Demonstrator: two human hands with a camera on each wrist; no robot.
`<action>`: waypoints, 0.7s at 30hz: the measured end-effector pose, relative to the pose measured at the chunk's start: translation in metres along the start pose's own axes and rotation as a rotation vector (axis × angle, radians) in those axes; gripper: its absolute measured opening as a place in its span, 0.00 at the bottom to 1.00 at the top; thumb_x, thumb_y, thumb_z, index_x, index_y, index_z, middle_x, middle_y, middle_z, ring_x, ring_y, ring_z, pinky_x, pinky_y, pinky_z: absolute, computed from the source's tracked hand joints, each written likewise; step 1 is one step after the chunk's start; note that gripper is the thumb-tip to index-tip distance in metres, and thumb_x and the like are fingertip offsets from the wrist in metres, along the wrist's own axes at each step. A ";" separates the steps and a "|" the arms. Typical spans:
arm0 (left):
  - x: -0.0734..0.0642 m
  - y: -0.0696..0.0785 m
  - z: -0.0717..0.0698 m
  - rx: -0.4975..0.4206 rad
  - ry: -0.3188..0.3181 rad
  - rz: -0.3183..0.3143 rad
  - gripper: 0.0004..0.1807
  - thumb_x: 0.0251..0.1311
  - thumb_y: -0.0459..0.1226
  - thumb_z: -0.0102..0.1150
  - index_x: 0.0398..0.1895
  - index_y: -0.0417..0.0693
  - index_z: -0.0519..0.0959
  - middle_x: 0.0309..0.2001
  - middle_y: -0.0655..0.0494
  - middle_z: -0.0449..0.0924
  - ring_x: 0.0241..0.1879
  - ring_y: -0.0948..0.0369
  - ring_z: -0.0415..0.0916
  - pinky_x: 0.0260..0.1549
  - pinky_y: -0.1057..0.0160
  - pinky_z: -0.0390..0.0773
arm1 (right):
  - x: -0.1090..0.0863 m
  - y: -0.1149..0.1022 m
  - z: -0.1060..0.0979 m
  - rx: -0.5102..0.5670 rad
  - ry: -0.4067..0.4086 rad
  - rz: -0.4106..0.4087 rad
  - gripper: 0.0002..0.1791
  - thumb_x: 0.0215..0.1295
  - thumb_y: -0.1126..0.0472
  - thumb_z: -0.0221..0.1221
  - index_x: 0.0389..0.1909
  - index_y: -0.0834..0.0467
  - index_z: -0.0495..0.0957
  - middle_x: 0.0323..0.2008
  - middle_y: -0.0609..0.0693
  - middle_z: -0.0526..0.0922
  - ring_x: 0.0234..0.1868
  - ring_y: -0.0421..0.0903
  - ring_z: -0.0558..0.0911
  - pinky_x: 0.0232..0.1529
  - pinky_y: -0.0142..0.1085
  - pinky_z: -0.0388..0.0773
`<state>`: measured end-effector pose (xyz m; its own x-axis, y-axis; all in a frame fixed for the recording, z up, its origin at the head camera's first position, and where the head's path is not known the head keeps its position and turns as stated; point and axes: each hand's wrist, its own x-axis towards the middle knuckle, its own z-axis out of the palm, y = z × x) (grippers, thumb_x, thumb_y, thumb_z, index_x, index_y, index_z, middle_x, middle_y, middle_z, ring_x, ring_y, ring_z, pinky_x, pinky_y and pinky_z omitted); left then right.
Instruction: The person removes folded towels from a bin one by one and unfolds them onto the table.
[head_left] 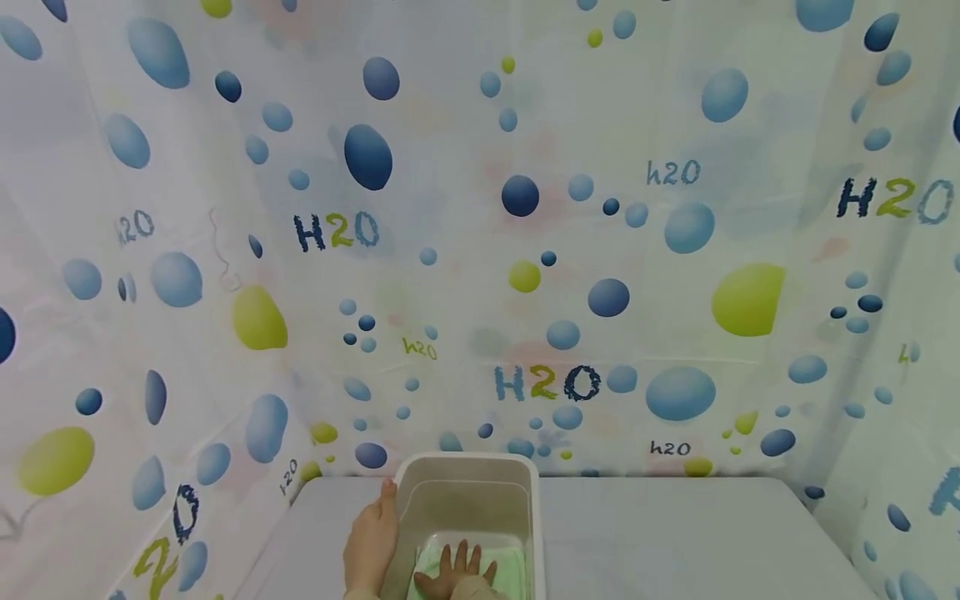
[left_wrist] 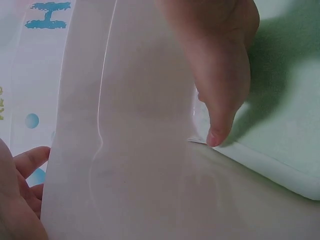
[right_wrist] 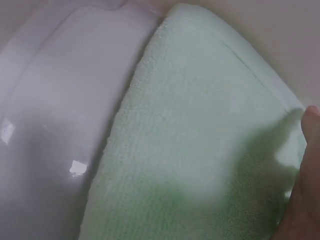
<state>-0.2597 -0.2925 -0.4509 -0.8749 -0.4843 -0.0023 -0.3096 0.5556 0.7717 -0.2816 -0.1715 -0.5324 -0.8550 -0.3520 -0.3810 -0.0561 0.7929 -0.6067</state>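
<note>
A beige plastic bin (head_left: 471,508) stands on the table. A folded pale green towel (right_wrist: 165,115) lies flat on its floor. My right hand (head_left: 453,575) rests on the towel with fingers spread; in the left wrist view its thumb points at the towel's folded edge. My left hand (head_left: 371,542) lies against the outside of the bin's left wall, thumb pointing up beside the rim. In the left wrist view, the left hand's fingers (left_wrist: 32,157) meet the wall from outside, and none of them shows on the inner side.
The grey-white table (head_left: 675,533) extends to both sides of the bin. Behind it and at the sides hangs a white curtain (head_left: 450,167) printed with blue and green bubbles and "H2O" lettering. A strip of bare bin floor (right_wrist: 60,130) shows beside the towel.
</note>
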 end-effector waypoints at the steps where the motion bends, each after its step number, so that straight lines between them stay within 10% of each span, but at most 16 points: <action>1: 0.000 0.000 0.000 -0.001 -0.009 -0.010 0.46 0.55 0.67 0.16 0.45 0.40 0.74 0.34 0.47 0.79 0.27 0.59 0.74 0.20 0.59 0.70 | 0.000 0.001 0.000 0.004 -0.010 0.000 0.45 0.53 0.33 0.45 0.63 0.61 0.54 0.67 0.62 0.48 0.66 0.66 0.43 0.58 0.66 0.33; 10: 0.000 0.005 -0.001 0.041 0.054 0.031 0.44 0.58 0.64 0.18 0.44 0.39 0.75 0.36 0.45 0.79 0.29 0.55 0.75 0.25 0.53 0.70 | 0.042 0.016 0.018 -0.210 -0.056 0.015 0.46 0.49 0.32 0.50 0.66 0.49 0.48 0.68 0.54 0.45 0.68 0.60 0.41 0.59 0.65 0.32; 21: -0.001 0.003 -0.001 0.038 0.025 0.003 0.44 0.57 0.65 0.18 0.42 0.39 0.75 0.31 0.49 0.78 0.25 0.58 0.71 0.22 0.58 0.69 | 0.032 0.009 0.013 -0.448 -0.041 -0.020 0.38 0.51 0.37 0.51 0.61 0.51 0.58 0.64 0.53 0.58 0.66 0.55 0.55 0.61 0.61 0.42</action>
<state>-0.2593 -0.2910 -0.4481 -0.8667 -0.4986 0.0161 -0.3210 0.5820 0.7471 -0.3023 -0.1823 -0.5589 -0.8306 -0.3819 -0.4053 -0.2978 0.9196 -0.2561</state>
